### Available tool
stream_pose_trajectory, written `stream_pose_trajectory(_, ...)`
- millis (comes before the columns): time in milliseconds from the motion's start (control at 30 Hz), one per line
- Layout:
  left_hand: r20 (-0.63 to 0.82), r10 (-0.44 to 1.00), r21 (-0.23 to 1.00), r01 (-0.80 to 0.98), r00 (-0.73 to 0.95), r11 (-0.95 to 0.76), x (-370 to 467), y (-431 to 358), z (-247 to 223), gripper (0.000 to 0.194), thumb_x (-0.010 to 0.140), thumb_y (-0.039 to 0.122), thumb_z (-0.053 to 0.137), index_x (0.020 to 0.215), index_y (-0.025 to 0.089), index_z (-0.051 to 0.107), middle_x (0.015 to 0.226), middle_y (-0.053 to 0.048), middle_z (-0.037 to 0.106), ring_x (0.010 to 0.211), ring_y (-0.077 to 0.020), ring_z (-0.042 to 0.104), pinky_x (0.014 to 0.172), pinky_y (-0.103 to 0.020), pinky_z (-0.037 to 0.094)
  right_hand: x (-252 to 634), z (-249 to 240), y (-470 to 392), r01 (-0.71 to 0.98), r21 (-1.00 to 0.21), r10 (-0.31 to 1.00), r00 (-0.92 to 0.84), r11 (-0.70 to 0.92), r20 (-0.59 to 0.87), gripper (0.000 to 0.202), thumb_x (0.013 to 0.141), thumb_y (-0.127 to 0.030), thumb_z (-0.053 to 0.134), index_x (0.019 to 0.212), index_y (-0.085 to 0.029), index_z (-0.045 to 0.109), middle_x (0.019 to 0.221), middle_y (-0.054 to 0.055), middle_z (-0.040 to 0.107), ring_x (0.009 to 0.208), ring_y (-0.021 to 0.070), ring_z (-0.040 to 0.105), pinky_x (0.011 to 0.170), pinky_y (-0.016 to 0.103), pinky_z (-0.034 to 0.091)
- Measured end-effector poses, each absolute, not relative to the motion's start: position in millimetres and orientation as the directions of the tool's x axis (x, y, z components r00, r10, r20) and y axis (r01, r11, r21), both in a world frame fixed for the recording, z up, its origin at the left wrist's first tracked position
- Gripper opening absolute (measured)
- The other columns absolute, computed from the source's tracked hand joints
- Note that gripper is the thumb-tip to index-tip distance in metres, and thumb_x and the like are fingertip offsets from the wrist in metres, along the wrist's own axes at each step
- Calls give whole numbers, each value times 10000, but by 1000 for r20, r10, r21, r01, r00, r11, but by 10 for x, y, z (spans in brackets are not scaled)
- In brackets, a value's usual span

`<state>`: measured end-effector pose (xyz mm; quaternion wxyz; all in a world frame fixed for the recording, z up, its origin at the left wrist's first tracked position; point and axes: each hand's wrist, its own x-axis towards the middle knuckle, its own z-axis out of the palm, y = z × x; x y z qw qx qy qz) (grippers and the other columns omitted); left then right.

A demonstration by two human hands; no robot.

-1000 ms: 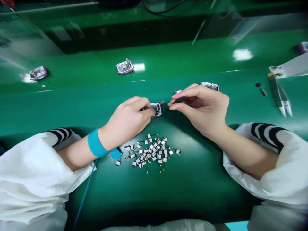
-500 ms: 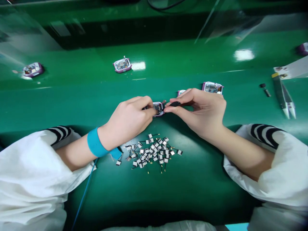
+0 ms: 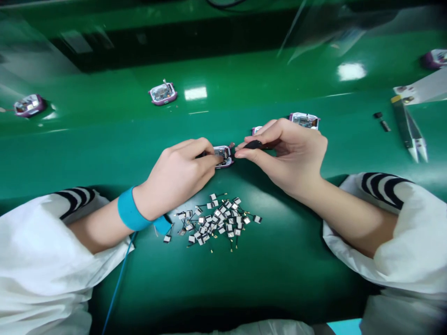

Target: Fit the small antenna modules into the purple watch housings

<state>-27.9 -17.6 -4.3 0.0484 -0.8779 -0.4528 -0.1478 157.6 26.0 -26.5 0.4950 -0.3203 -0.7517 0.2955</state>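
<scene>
My left hand (image 3: pixel 181 174) is closed on an open watch case (image 3: pixel 223 157) with a purple-and-white rim and a circuit board inside. Its fingertips reach over the left part of the case, hiding it. Just to the right, my right hand (image 3: pixel 286 156) pinches a small black piece (image 3: pixel 253 144) between thumb and fingers; its exact kind does not show. The fingertips of this hand are close to the case's right edge, beside a small metal disc (image 3: pixel 232 145). Below both hands lies a pile of small white-and-black parts (image 3: pixel 218 218) with thin black leads.
Similar open cases lie at the far left (image 3: pixel 30 106), at the back (image 3: pixel 163 94) and behind my right hand (image 3: pixel 305 121). Tweezers (image 3: pixel 408 128) and a small black part (image 3: pixel 385 125) lie at the right. A blue wrist strap (image 3: pixel 131 209) with a cord circles my left wrist.
The whole view has shifted slightly, so most things sit a little further left and higher. Both hands keep their grip, with the right fingertips still near the case's right edge.
</scene>
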Motion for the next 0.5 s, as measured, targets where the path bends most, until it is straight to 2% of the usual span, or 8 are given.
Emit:
stream_pose_trajectory(133,347,757,51,795,554,-605,-286,-164,-59,170,826,202,473,783,182,637,844,-21,626,796,-156,599,669,-253,486,1585,-234,270,150,-794,789,-320,589,525,174,646,-226,696,638,-180,529,664,-49,612,703,98,611,629,223,520)
stream_pose_trajectory(267,374,742,43,789,557,-614,-283,-162,-54,138,813,190,506,823,172,642,823,-24,628,771,-156,585,668,-261,484,1661,-143,333,151,-861,817,-430,486,385,188,672,-279,672,668,-180,512,676,-45,606,658,88,601,595,211,523)
stream_pose_trajectory(400,374,751,44,799,543,-600,-261,-179,-24,135,795,172,536,882,171,640,828,-30,628,744,-148,578,639,-250,480,1796,-100,413,235,-836,740,-618,496,265,187,704,-306,641,684,-177,507,643,-31,592,577,79,575,521,196,495)
stream_pose_trajectory(500,362,763,48,806,536,-590,-234,-195,-2,132,791,172,550,886,173,641,830,-33,625,744,-141,578,643,-245,482,1862,-131,438,237,-832,691,-688,502,222,182,718,-312,629,694,-177,510,642,-21,595,542,82,567,488,204,477)
